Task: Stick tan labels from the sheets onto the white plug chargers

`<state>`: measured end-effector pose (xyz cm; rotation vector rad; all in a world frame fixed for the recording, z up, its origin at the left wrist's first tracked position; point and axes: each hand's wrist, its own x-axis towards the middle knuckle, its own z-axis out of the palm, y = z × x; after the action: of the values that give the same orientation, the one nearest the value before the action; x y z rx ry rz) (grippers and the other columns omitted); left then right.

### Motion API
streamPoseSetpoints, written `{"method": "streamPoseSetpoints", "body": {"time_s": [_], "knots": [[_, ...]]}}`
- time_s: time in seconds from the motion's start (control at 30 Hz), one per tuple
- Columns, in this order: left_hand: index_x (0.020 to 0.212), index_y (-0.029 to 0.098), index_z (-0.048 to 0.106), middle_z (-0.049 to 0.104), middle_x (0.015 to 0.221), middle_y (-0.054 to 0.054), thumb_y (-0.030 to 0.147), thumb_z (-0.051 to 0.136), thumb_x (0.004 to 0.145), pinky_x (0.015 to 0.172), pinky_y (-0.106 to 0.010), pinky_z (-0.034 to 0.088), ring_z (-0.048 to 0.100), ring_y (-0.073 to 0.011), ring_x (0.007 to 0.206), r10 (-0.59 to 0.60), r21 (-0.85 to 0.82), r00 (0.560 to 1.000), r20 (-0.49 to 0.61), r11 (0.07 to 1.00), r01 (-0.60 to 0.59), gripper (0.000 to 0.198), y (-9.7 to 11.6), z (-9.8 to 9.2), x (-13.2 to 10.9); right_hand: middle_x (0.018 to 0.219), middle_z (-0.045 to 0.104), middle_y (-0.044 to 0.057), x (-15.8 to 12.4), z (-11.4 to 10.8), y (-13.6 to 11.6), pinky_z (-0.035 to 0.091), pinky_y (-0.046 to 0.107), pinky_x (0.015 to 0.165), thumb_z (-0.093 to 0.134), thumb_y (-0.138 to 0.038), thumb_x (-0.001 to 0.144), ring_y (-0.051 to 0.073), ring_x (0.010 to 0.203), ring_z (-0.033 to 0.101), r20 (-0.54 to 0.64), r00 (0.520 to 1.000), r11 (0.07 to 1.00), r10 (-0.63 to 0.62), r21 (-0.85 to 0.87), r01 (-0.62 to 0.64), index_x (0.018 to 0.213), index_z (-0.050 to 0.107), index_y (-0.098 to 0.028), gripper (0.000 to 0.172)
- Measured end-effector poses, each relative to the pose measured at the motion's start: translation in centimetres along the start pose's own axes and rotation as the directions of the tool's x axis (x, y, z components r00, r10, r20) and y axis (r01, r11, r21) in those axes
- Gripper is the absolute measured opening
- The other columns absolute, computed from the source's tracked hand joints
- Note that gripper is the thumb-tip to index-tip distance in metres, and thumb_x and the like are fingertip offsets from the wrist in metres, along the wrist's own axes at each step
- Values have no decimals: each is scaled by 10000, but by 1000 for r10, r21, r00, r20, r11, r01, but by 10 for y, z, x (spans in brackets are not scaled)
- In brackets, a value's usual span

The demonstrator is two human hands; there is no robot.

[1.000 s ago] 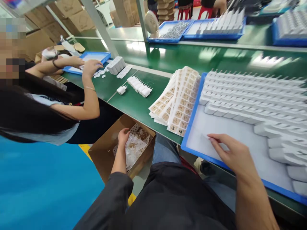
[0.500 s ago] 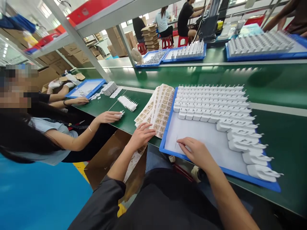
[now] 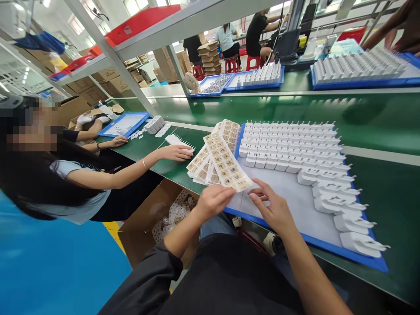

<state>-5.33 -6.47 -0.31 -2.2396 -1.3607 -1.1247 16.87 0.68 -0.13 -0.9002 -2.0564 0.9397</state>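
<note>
A sheet of gold-coloured stickers (image 3: 226, 162) is lifted at a slant over the other sheets. My left hand (image 3: 215, 201) pinches its near edge between thumb and fingers. Close to the sheet's lower right corner is my right hand (image 3: 271, 208), its thumb and fingers slightly apart over the blue-rimmed tray (image 3: 262, 222); nothing shows between them. Rows of white plastic housings with thin metal pins (image 3: 288, 144) fill the tray's far and right parts. The remaining sticker sheets (image 3: 200, 164) lie fanned on the green bench at the tray's left side.
To my left, a co-worker's hand (image 3: 179, 152) touches a row of white pieces on the bench. Another blue tray (image 3: 123, 124) lies beyond it. A cardboard box (image 3: 141, 227) holding scrap stands below the bench edge. Across the bench are more trays of white parts (image 3: 357, 68).
My left hand has taken hold of a sticker sheet and drawn it right and towards me. My right hand has shifted slightly right, its fingers parting. The co-worker's hand has moved right to the row of white pieces.
</note>
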Motion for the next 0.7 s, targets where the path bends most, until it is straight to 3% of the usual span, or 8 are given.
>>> {"method": "streamPoseSetpoints", "body": {"time_s": [0.1, 0.2, 0.3, 0.4, 0.57, 0.7], "knots": [[1152, 221, 697, 794, 953, -61, 234, 585, 978, 784, -275, 627, 761, -159, 845, 12, -125, 995, 96, 992, 0, 208, 21, 32, 2, 853, 729, 36, 0, -3, 3, 622, 272, 661, 538, -518, 968, 171, 720, 722, -101, 991, 996, 82, 30, -79, 1345, 576, -199, 495], [1128, 211, 710, 792, 1018, -80, 354, 597, 978, 869, -278, 629, 765, -168, 916, 58, -216, 982, 181, 976, -18, 236, 27, 46, 10, 845, 730, 39, 0, -4, 8, 615, 279, 622, 558, -512, 947, 173, 661, 703, -173, 977, 990, 123, -39, -132, 1290, 629, -213, 461], [1125, 209, 714, 784, 1068, -85, 395, 606, 969, 909, -284, 617, 756, -172, 966, 60, -259, 978, 198, 966, -7, 266, 18, 39, 20, 944, 755, 64, -1, -5, 12, 617, 308, 630, 575, -498, 927, 179, 636, 697, -280, 947, 977, 161, -93, -193, 1295, 641, -225, 464], [1122, 205, 713, 779, 1076, -85, 283, 578, 982, 910, -314, 610, 742, -181, 999, -51, -239, 989, 135, 967, 83, 209, 3, 25, 28, 923, 757, 68, 0, -5, 15, 620, 326, 642, 592, -496, 911, 188, 630, 703, -333, 920, 962, 206, -103, -253, 1354, 614, -223, 521], [1074, 228, 725, 775, 1077, -70, 244, 542, 987, 943, -369, 601, 723, -198, 1034, -103, -180, 982, 159, 975, 132, 204, -18, 20, 29, 926, 760, 79, 0, -5, 16, 628, 325, 663, 588, -467, 918, 212, 725, 733, -366, 906, 963, 212, -79, -257, 1360, 613, -222, 506], [1109, 230, 725, 759, 1148, -71, 279, 557, 985, 1024, -406, 563, 690, -221, 1127, -113, -96, 979, 172, 987, 131, 215, -35, 26, 28, 934, 752, 73, -2, -6, 24, 623, 321, 673, 570, -445, 933, 214, 772, 738, -282, 932, 970, 228, -19, -243, 1392, 578, -233, 505]]}}
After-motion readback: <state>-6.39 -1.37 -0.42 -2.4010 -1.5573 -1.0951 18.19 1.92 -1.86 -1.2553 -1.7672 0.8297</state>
